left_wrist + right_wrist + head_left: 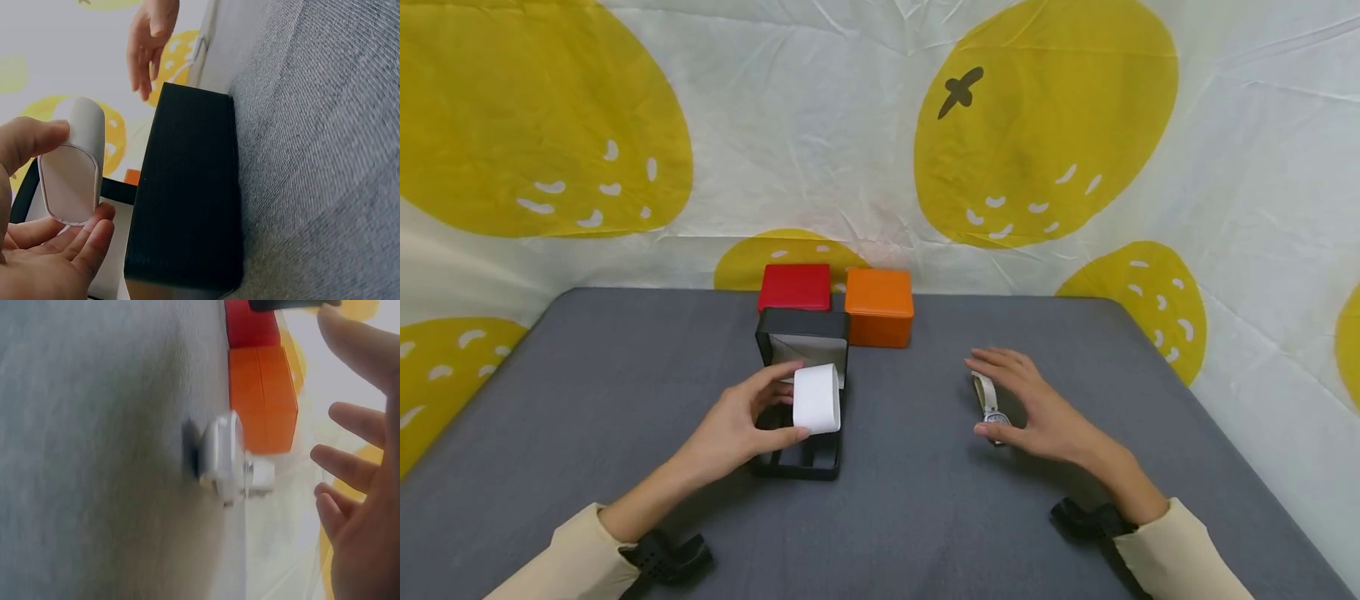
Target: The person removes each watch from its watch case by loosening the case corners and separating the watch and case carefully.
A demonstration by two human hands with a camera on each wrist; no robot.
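Pointing lengthwise forward, a watch (990, 402) lies near the relaxed right hand (1040, 410); left hand (737, 422) pinches cushion (816, 400).

I register the cushion (816, 399) as plain white. The watch (986, 393) presents a white strap and silver-toned case; the open box (801, 322), black with pale lining. I also log a red box (794, 286) and an orange box (878, 304). Surface (917, 517): grey. Backdrop (812, 117): white, printed with large yellow shapes bearing white marks.
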